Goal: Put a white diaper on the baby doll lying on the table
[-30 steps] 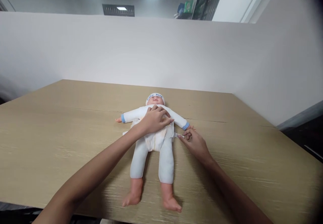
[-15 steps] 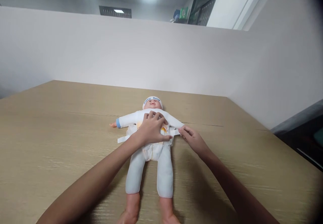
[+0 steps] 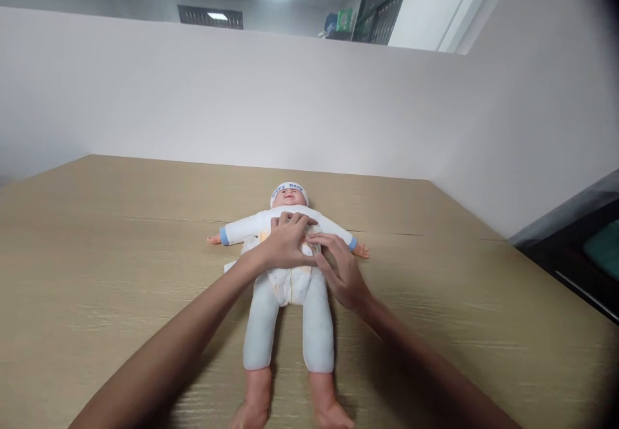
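Note:
A baby doll [image 3: 290, 316] in a white suit with blue cuffs and a white cap lies on its back on the wooden table [image 3: 97, 248], feet toward me. A white diaper [image 3: 290, 282] wraps its waist. My left hand [image 3: 285, 243] presses flat on the doll's belly, over the diaper front. My right hand [image 3: 338, 269] lies on the doll's right-hand side, fingers pressing the diaper's tab onto the front, touching my left hand. A loose diaper tab [image 3: 229, 265] sticks out at the doll's other side.
White partition walls [image 3: 271, 93] close off the table at the back and right. The table's right edge [image 3: 546, 274] drops to a dark floor area. Bare tabletop lies on both sides of the doll.
My right hand has pulled the right diaper tab from beside the doll's arm across onto its belly. My left hand has stayed on the belly. The view has shifted slightly closer.

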Tool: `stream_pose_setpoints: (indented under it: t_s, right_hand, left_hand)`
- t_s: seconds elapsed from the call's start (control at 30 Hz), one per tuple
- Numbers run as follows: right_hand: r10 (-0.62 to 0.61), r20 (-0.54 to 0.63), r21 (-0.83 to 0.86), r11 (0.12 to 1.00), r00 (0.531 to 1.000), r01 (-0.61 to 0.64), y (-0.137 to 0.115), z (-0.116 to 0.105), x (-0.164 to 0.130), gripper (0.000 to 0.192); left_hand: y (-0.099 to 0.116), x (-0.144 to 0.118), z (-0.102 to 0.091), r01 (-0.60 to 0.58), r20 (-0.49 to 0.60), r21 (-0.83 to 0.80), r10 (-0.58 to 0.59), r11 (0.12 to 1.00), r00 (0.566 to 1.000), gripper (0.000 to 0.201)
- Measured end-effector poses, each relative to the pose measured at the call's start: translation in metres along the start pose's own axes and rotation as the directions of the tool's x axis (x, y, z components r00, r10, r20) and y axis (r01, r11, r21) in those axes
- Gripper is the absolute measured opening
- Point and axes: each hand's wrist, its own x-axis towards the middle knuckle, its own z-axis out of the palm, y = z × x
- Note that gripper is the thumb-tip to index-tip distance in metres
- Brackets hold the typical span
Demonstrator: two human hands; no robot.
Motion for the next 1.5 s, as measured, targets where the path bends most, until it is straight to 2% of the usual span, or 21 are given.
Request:
stream_pose_setpoints:
  t_s: [0.1,0.17,0.2,0.3,0.4,0.53,0.63,0.77,0.87,1.03,1.13,1.2,1.27,1.33,1.5]
  right_hand:
    - [-0.103,0.104,-0.096,0.989,0.989,0.113,0.005,-0.002,-0.017,0.049]
    - [-0.124,0.129,-0.123,0.983,0.984,0.140,0.010,-0.002,-0.021,0.052]
    - [-0.130,0.125,-0.127,0.981,0.984,0.146,0.012,-0.002,-0.021,0.051]
    - [-0.150,0.103,-0.139,0.977,0.983,0.163,0.014,-0.002,-0.018,0.050]
    - [-0.170,0.048,-0.163,0.971,0.984,0.175,0.007,-0.003,-0.014,0.048]
    - [-0.177,-0.060,-0.204,0.966,0.982,0.161,-0.015,0.001,0.005,0.038]
    - [-0.178,0.002,-0.215,0.961,0.984,0.175,-0.041,0.011,0.031,0.024]
    - [-0.148,0.231,-0.303,0.928,0.962,0.215,-0.070,0.030,0.064,0.019]
    - [-0.068,0.299,-0.411,0.891,0.952,0.193,-0.077,0.044,0.075,0.012]
    - [0.018,0.288,-0.442,0.890,0.957,0.116,-0.072,0.053,0.076,0.004]
    - [0.035,0.294,-0.420,0.903,0.955,0.096,-0.068,0.055,0.076,0.011]
    - [0.048,0.282,-0.406,0.911,0.958,0.074,-0.065,0.057,0.076,0.021]
    - [0.063,0.258,-0.390,0.920,0.964,0.044,-0.063,0.059,0.075,0.033]
    - [0.070,0.246,-0.362,0.932,0.967,0.025,-0.062,0.061,0.075,0.042]
    - [0.094,0.254,-0.282,0.959,0.963,-0.019,-0.060,0.058,0.076,0.057]
  left_hand:
    - [-0.009,-0.008,-0.018,-0.038,0.062,-0.259,0.056,0.965,0.996,0.075]
    - [-0.017,-0.020,-0.027,-0.057,0.020,-0.381,0.070,0.923,0.997,0.064]
    - [-0.022,-0.028,-0.029,-0.069,-0.026,-0.385,0.064,0.920,0.998,0.057]
    - [-0.044,-0.059,-0.029,-0.071,-0.190,-0.215,0.030,0.974,0.981,0.041]
    - [-0.072,-0.093,-0.025,0.010,-0.267,-0.033,-0.019,0.999,0.964,0.038]
    - [-0.099,-0.122,-0.020,0.147,-0.263,0.103,-0.116,0.984,0.958,0.034]
    - [-0.107,-0.130,-0.016,0.285,-0.224,0.203,-0.239,0.937,0.945,0.032]
    - [-0.111,-0.130,-0.011,0.362,-0.184,0.230,-0.325,0.903,0.928,0.033]
    - [-0.114,-0.128,-0.012,0.385,-0.161,0.121,-0.365,0.915,0.917,0.034]
    - [-0.116,-0.126,-0.026,0.431,-0.025,-0.130,-0.437,0.893,0.899,0.040]
    - [-0.113,-0.121,-0.042,0.415,0.087,-0.268,-0.407,0.869,0.909,0.049]
    - [-0.109,-0.115,-0.054,0.413,0.148,-0.424,-0.388,0.806,0.910,0.052]
    - [-0.102,-0.106,-0.064,0.408,0.163,-0.547,-0.385,0.731,0.909,0.051]
    - [-0.093,-0.094,-0.069,0.399,0.151,-0.603,-0.392,0.691,0.907,0.051]
    - [-0.066,-0.063,-0.058,0.370,0.120,-0.655,-0.394,0.658,0.911,0.048]
